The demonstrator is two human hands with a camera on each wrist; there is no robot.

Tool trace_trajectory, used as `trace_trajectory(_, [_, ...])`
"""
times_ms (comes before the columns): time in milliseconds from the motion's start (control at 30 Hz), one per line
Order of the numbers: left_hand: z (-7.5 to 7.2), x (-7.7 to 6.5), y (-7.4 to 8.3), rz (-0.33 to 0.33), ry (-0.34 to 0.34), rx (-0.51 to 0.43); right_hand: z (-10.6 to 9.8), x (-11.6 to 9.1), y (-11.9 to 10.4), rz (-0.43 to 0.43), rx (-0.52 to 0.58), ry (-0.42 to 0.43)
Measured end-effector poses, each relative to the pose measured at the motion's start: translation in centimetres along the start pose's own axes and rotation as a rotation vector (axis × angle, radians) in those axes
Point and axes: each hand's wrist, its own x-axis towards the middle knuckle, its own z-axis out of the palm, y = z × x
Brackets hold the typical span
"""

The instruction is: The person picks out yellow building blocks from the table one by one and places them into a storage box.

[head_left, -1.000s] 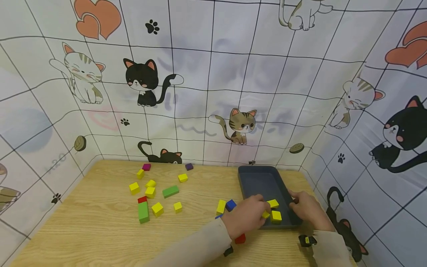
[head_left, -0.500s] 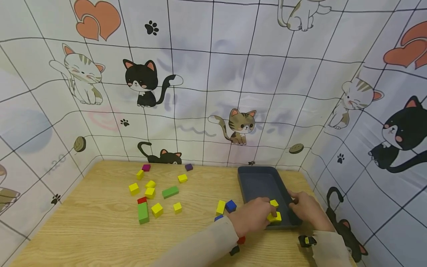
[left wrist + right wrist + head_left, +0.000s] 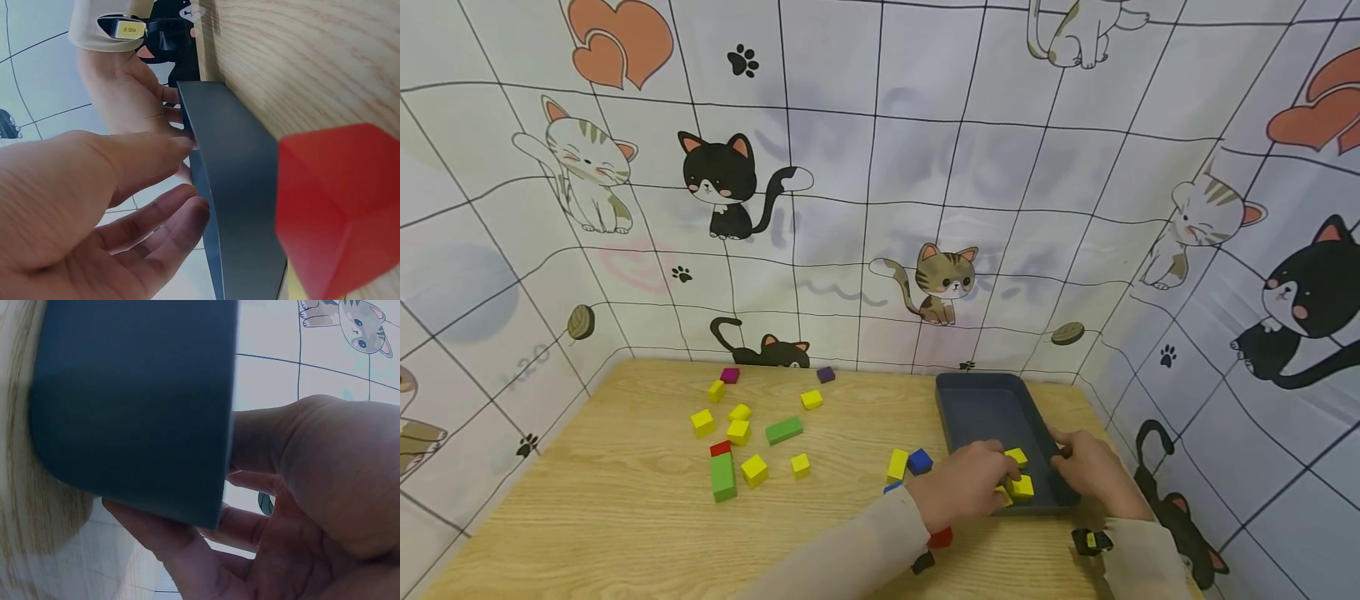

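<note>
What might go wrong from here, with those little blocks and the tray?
The right grip holds the tray at one side, so a tug might shift it and jostle the yellow blocks inside.

The left grip reaches in over the tray's edge, with a red block just outside, near its wrist; drawing back might knock it.

head cam: bright, diffuse light, soft shadows on tabletop (image 3: 647,533). r wrist cam: dimmer, bluish cast, tray (image 3: 134,406) dark vs bright backdrop (image 3: 269,381). l wrist: red block (image 3: 337,200) slightly soft.
</note>
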Motion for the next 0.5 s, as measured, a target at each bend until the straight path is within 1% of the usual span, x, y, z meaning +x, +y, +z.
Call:
trace_trajectory(133, [-0.5, -0.6, -0.4, 0.008, 0.05, -0.009, 0.0, 0.0, -0.1, 0.002, 0.0, -0.002])
trace_trajectory(233, [-0.8, -1.2, -0.9, 0.018, 0.087, 0.007, 0.1, 0.1, -0.1, 0.017, 0.002, -0.006])
trace_trajectory(400, [-1.7, -2.8, -1.8, -0.006, 0.129, 0.042, 0.0, 0.0, -0.3, 0.02, -0.001, -0.008])
trace_trajectory(500, [-2.3, -3.8, -2.5, -0.024, 0.146, 0.02, 0.0, -0.1, -0.2, 0.014, -0.004, -0.007])
